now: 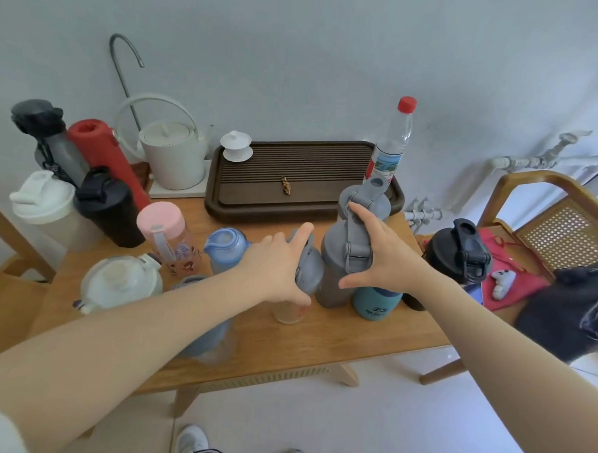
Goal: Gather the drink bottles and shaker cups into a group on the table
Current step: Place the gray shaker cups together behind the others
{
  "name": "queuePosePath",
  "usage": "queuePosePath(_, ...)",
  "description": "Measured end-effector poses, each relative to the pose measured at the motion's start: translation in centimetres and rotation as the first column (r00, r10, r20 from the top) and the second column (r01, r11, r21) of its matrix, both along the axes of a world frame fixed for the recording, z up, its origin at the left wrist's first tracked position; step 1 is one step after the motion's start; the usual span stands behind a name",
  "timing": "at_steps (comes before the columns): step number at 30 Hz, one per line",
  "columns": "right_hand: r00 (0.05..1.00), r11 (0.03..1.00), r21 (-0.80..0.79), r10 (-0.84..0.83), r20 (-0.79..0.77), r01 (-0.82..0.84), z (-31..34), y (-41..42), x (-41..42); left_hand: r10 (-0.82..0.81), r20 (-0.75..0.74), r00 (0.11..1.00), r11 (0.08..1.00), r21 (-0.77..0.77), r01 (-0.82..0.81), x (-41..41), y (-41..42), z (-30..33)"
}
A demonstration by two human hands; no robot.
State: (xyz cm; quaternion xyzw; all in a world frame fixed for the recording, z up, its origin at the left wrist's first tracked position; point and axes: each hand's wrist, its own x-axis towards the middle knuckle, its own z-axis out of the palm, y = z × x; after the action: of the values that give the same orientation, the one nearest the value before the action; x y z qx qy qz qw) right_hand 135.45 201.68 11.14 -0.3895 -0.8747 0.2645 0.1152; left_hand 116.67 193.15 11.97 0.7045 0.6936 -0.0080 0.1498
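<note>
My left hand (278,267) grips the grey lid of a clear cup (292,310); the hand covers most of that lid, and only the cup's pale lower part shows below my thumb. My right hand (380,255) is spread wide against the tall grey shaker (340,262), thumb low and index finger up on its strap, clasping its lid. Right behind it stands a second grey shaker (367,198), largely hidden. A teal bottle (376,303) sits just under my right wrist, its top covered. My left forearm blocks a grey-lidded cup (202,335) near the front edge of the bench (320,340). Further left I see a blue bottle (226,245), a pink-lidded bottle (164,227), a black shaker (110,211) and a white shaker (45,205). A black-lidded bottle (461,254) stands apart on the right.
</note>
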Motion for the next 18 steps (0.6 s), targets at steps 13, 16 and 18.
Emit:
queuePosePath(13, 0.844, 0.976, 0.18, -0.005, -0.536, 0.12, 9.9, -0.5, -1.4, 0.02, 0.465, 0.885, 0.947, 0.276, -0.166, -3.2, -0.1, 11.0)
queuePosePath(16, 0.809, 0.971, 0.206, 0.023, -0.588, 0.122, 12.9, 0.2, -4.0, 0.061, 0.442, 0.895, 0.895, 0.372, -0.245, -5.2, -0.1, 14.2)
queuePosePath(18, 0.802, 0.969, 0.208, 0.02, -0.597, 0.131, 14.1, 0.7, -6.3, 0.094, 0.472, 0.877, 0.869, 0.392, -0.303, -7.0, -0.3, 15.4)
